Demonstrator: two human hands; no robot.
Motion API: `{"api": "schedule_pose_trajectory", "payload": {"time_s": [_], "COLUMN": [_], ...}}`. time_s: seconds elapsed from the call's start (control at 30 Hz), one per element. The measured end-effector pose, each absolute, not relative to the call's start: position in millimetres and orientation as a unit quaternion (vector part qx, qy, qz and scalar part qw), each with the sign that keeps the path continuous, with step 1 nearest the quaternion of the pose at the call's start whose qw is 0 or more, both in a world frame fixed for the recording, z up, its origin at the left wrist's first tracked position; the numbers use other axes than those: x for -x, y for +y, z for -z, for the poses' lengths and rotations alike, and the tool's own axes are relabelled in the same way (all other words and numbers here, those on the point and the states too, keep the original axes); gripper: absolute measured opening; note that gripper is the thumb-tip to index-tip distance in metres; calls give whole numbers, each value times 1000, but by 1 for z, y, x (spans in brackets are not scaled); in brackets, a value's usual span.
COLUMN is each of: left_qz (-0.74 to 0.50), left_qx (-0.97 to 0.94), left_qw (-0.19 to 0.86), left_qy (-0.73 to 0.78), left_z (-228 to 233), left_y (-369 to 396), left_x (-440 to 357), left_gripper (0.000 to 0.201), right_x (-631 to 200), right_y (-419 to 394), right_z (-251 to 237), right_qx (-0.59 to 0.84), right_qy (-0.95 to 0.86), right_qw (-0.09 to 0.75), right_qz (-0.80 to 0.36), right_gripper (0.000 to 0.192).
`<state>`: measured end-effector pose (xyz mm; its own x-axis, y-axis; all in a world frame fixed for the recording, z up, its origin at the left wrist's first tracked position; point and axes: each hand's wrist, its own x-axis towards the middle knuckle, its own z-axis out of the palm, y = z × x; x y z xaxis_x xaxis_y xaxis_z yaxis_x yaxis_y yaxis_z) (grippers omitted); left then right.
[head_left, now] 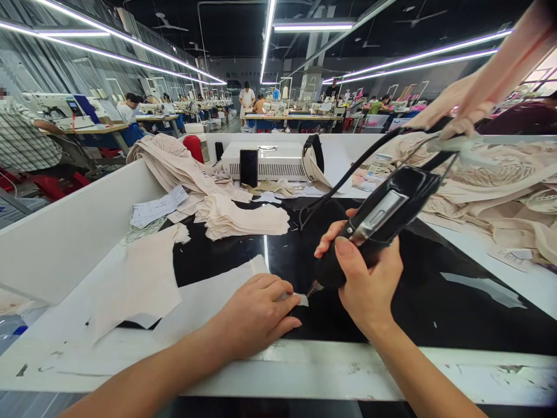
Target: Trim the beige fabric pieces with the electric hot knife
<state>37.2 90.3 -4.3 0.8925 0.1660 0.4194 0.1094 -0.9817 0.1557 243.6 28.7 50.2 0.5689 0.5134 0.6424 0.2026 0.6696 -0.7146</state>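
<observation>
Handheld cutting tool (374, 223), black and corded, sits in the lower-centre-right of the frame, gripped by the right hand (368, 284), which is clenched round its lower barrel with the thumb laid along the top. Tip points down-left and meets a small pale fabric scrap (300, 299) at bottom centre.

Bench (435, 307): glossy black top with white border, fills the lower half of the frame. Risk: the slick surface gives the scrap little grip; any sideways push from the tip could slide it.

Beige fabric pile (500, 174) at right, and a strip hanging in the upper right. Black cord (348, 171) runs from the tool up towards it. Risk: the cord could snag the cloth and tug the tool off line.

Stack of cut beige pieces (243, 217), centre left, well apart from the work; low concern.

Large pale sheet (139, 284), lower left, lying loose near the left forearm. Risk: an arm movement could drag it.

Left hand (256, 313): flat, fingers pressing the scrap onto the bench, not grasping. Fingertips lie just beside the tool tip. Main hazard, in my judgement: a slip of either hand brings the tip onto the fingers.

Scrap itself: small, mostly hidden under the fingers; its edge alignment cannot be told.
</observation>
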Motion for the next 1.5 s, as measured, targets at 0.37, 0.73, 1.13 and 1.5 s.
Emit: {"api": "schedule_pose_trajectory", "payload": {"time_s": [0.37,0.73,1.13,1.5], "left_qz": [-222,-210,-220,-206], "left_qx": [-971,-974,-972,-975], "left_qw": [70,59,57,61], "left_qy": [61,59,54,62], "left_z": [4,1,0,3], "left_y": [93,93,92,92], "left_x": [-36,-35,-34,-34], "left_gripper": [35,31,32,32], "right_x": [-244,-241,-239,-237], "right_y": [30,33,30,29], "right_z": [-49,-56,-51,-51], "right_qx": [397,391,416,410], "right_qy": [-451,-430,-433,-436], "right_qw": [793,807,794,795], "right_qz": [-106,-104,-96,-93], "right_gripper": [47,46,36,34]}}
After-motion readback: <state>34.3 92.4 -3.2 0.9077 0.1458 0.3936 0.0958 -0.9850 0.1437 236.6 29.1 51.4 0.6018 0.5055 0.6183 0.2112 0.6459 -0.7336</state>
